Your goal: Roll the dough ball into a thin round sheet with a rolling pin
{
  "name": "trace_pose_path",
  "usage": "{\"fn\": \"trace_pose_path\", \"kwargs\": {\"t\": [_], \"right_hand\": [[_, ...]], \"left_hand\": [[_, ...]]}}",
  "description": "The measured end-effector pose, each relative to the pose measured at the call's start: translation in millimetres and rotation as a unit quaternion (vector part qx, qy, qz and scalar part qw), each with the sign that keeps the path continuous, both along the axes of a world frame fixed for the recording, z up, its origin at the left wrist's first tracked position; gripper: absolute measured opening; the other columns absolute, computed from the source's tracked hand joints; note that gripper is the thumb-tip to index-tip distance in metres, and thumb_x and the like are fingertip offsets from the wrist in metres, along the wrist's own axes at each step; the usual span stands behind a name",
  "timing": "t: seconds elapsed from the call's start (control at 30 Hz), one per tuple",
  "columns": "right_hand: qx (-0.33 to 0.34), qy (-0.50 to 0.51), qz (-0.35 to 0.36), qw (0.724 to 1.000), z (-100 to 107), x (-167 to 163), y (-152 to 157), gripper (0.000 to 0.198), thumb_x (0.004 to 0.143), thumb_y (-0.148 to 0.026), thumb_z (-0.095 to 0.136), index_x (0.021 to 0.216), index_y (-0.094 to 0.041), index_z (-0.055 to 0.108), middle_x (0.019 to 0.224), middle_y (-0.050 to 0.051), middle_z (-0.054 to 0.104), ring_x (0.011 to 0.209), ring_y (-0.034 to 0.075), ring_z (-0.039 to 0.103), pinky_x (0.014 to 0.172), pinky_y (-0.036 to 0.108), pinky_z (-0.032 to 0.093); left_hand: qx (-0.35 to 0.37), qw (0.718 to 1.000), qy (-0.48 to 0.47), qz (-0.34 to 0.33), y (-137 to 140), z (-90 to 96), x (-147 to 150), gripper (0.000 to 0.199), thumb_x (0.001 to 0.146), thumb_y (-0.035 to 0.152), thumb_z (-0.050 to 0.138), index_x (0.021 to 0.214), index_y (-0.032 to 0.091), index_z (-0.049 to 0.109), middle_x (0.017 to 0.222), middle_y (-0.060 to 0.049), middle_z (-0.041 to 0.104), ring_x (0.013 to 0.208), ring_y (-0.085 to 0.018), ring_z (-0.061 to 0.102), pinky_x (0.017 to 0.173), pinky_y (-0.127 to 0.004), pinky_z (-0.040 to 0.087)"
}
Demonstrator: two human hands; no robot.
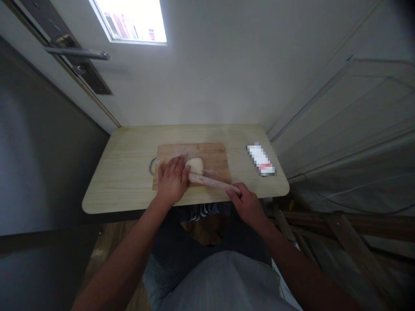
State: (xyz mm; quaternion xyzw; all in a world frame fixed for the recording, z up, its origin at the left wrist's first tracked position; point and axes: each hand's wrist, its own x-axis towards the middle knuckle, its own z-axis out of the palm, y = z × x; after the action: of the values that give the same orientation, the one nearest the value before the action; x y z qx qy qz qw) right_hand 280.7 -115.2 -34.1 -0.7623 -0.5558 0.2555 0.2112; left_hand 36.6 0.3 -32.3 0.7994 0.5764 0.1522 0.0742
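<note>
Held rolling pin [212, 182] in right grip [249, 202] | laid left grip [173, 178] by dough [195, 164], hold unclear | likely rolling; next needed even pressure

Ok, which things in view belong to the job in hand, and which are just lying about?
In use:
- rolling pin, gripped by the right hand
- dough, beside the left hand
- wooden board, under the dough
- table, under the board

Lying about:
- phone, right of the board
</note>
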Motion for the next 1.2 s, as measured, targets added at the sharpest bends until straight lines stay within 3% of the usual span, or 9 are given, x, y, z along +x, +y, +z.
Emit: {"fn": "trace_pose_path", "kwargs": {"t": [0.23, 0.43, 0.87, 1.2], "right_hand": [[-0.011, -0.028, -0.035, 0.999, 3, 6, 18, 0.044, 0.097, -0.06, 0.042, 0.109, -0.024, 0.063, 0.078, 0.004, 0.07, 0.072, 0.022, 0.065, 0.062, 0.027, 0.036], [-0.015, -0.057, -0.067, 0.996, 5, 13, 34, 0.046, 0.097, -0.063, 0.042, 0.109, -0.024, 0.063, 0.089, 0.007, 0.073, 0.083, 0.024, 0.067, 0.065, 0.028, 0.037], [-0.069, -0.131, -0.067, 0.987, 5, 20, 62, 0.053, 0.101, -0.065, 0.031, 0.115, -0.025, 0.062, 0.093, 0.007, 0.075, 0.088, 0.025, 0.069, 0.066, 0.029, 0.036], [-0.068, -0.222, -0.071, 0.97, 4, 17, 71, 0.06, 0.103, -0.06, 0.024, 0.103, -0.022, 0.069, 0.089, 0.011, 0.074, 0.083, 0.025, 0.069, 0.064, 0.03, 0.035]], "left_hand": [[0.004, 0.999, 0.047, 0.013, 12, 12.0, 12, 0.058, 0.104, 0.044, 0.017, 0.146, 0.019, 0.048, 0.153, -0.011, 0.049, 0.145, -0.031, 0.038, 0.118, -0.065, 0.022], [0.001, 0.998, 0.061, 0.006, 31, 13.3, 22, 0.057, 0.104, 0.045, 0.017, 0.144, 0.021, 0.05, 0.155, -0.011, 0.047, 0.144, -0.032, 0.037, 0.117, -0.067, 0.023], [-0.041, 0.997, 0.059, -0.006, 63, 17.9, 39, 0.053, 0.103, 0.043, 0.018, 0.14, 0.028, 0.054, 0.151, -0.009, 0.05, 0.14, -0.034, 0.039, 0.112, -0.074, 0.022], [-0.056, 0.997, 0.055, -0.005, 82, 19.3, 47, 0.047, 0.101, 0.039, 0.026, 0.129, 0.031, 0.062, 0.141, -0.011, 0.058, 0.131, -0.037, 0.047, 0.107, -0.077, 0.026]]}}
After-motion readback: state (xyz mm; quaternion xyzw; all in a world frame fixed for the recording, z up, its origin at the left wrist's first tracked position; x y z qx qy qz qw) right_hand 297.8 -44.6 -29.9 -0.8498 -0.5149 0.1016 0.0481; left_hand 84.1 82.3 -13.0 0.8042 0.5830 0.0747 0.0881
